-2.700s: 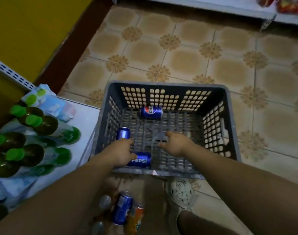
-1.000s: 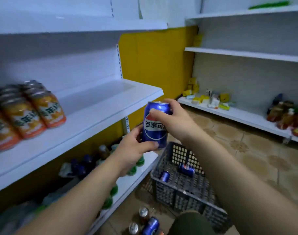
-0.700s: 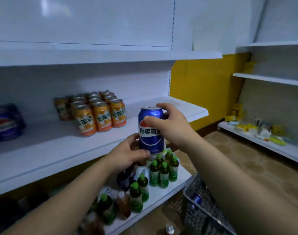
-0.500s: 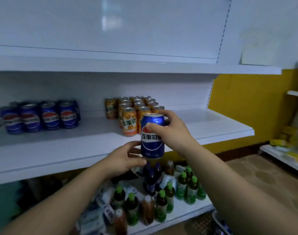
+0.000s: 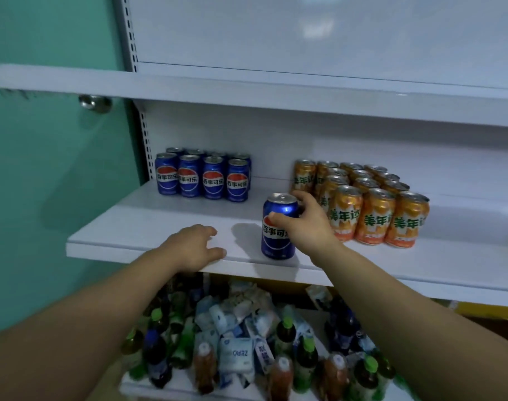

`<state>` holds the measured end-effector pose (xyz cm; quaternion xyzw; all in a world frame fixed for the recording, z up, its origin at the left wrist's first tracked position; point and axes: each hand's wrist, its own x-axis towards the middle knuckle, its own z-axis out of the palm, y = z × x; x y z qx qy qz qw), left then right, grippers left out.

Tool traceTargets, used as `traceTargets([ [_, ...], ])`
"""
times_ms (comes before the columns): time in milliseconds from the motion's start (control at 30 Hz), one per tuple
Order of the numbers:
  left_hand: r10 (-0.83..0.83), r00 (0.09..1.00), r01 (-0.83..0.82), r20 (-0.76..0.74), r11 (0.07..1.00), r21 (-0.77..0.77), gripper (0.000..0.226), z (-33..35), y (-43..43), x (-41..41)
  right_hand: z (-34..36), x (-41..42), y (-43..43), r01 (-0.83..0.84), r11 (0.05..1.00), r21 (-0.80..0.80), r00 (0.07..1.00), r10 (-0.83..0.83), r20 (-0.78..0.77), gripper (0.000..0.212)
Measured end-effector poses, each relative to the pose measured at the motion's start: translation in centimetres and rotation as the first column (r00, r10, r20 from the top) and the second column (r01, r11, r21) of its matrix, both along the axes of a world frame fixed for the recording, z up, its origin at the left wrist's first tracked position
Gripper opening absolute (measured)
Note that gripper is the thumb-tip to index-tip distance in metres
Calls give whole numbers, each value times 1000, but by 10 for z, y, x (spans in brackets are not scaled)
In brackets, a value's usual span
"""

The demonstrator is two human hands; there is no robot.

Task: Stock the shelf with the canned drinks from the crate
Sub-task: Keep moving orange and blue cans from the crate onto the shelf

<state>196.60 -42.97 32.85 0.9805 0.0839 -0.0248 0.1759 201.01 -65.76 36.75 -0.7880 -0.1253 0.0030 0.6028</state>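
A blue Pepsi can (image 5: 277, 227) stands upright near the front edge of the white middle shelf (image 5: 148, 224). My right hand (image 5: 303, 224) grips its upper right side. My left hand (image 5: 193, 247) hovers with relaxed fingers over the shelf's front edge, left of the can, holding nothing. A group of blue Pepsi cans (image 5: 202, 176) stands at the back left of the shelf. Several orange cans (image 5: 371, 204) stand in rows just right of my right hand. The crate is out of view.
The lower shelf holds several green-capped bottles (image 5: 286, 334) and white packets (image 5: 235, 354). Another white shelf (image 5: 247, 85) hangs above. A teal wall (image 5: 53, 169) and a metal knob (image 5: 95, 102) are at the left. Bare shelf lies between the two can groups.
My view swung left along the shelf. My right hand brought the Pepsi can down onto the middle shelf. My left hand let go of the can and moved to the shelf's front edge.
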Motion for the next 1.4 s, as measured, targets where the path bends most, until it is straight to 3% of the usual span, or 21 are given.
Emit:
traceTargets([
  [167,163,980,-142,-118,976,167,80,-11,53,14,-15,19,35,-37,998,-50,997,41,72,69],
  [400,345,937,-328,-57,923,202,84,-16,127,16,-17,49,93,-142,981,-128,976,161,147,70],
  [600,357,930,-368,91,912,183,78,-32,135,18,-23,72,148,-220,950,-220,944,264,196,77],
  [900,370,919,-386,138,917,105,78,-38,141,19,-23,89,241,-304,902,-307,891,383,244,80],
  [1200,369,915,-386,164,918,87,76,-41,140,17,-22,100,265,-267,850,-453,864,419,277,83],
  [1400,367,918,-383,153,919,97,78,-39,141,18,-18,108,280,-220,810,-543,835,444,326,74],
])
